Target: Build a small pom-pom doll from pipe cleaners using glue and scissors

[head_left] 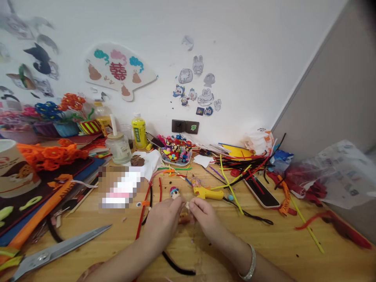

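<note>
My left hand [164, 219] is closed around a small doll [174, 192]; its head with a blue and red hat shows above my fingers, while its body is mostly hidden. My right hand [207, 217] pinches thumb to finger right beside it, on a tiny pale bit [187, 205] too small to name. Just beyond my right hand lies a yellow glue gun [209, 193], its cord running off to the right. A black pipe cleaner [178, 266] rests on the wood below my hands.
Large scissors [44, 256] lie open at front left. Behind my hands stands a tray [176, 163] of small dolls. A phone [261, 192] and a heap of pipe cleaners [232, 164] are at right; a glass jar [119, 150] and yellow bottle [139, 131] stand near the wall.
</note>
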